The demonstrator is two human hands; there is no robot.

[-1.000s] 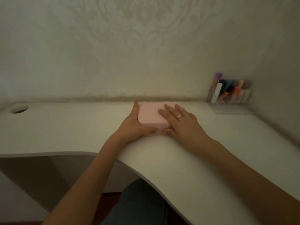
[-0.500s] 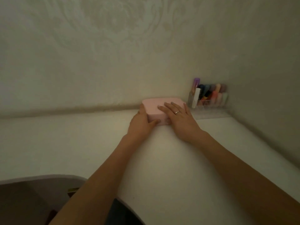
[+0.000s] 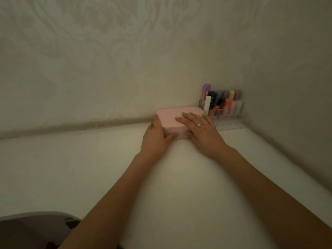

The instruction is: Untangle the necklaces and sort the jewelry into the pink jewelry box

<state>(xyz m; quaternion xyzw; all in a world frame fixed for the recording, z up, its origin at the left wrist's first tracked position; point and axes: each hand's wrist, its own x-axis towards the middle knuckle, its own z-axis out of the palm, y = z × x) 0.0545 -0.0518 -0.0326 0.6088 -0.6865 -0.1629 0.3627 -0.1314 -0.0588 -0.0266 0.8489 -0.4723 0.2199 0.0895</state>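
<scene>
Pale bench [image 3: 89, 177] with the closed pink jewelry box [image 3: 177, 116] at its far edge against the wall, touching a clear organizer of markers [image 3: 224, 105]. Push further and you risk toppling it. Your left hand [image 3: 156, 137] cups the box's left side, thumb on its front; your right hand [image 3: 203, 130] lies on the lid, fingers [image 3: 186, 117] straight.

I'm looking at a dim room corner where two walls [image 3: 107, 60] papered in a pale damask pattern meet. A white desk [image 3: 71, 168] runs up against them, its curved front edge at lower left. In the corner stands a clear organiser [image 3: 228, 116] holding coloured markers [image 3: 224, 99].
</scene>
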